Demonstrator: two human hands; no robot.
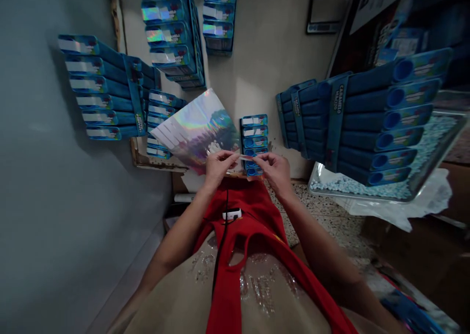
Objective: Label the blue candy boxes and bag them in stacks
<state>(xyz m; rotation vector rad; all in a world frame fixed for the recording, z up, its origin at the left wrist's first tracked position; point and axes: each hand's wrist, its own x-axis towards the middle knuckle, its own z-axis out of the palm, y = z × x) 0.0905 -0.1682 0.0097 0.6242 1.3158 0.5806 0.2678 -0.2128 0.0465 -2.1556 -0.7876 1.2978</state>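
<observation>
stickers seem to be the work in hand: the left hand (pixel 217 166) and the right hand (pixel 274 171) meet above the lap, each pinching one end of a small pale sticker strip (pixel 245 156) between thumb and fingertips, so both grips are narrow and closed on it. the strip sits just under the lower corner of a holographic sheet (pixel 198 128), which leans against the left hand and shows rows of pale rectangular labels, several slots looking already peeled.

judging from what lies around, much is done: blue boxes stand stacked on the worktop at its left edge (pixel 99 86), at the far edge (pixel 172 35), and in a tall pile at the right (pixel 370 123). a short stack (pixel 254 143) stands just beyond the hands, likely the ones being worked now. the sheet still carries labels, so more is left.

a tray (pixel 440 157) of small pale blue pellets sits at the right edge under the tall pile, on white plastic.

writing: the side band of the right pile reads "caramelo" with a second word too blurred to read. the box fronts carry white panels and a colourful logo, not legible. a red apron (pixel 235 255) covers the lap.
</observation>
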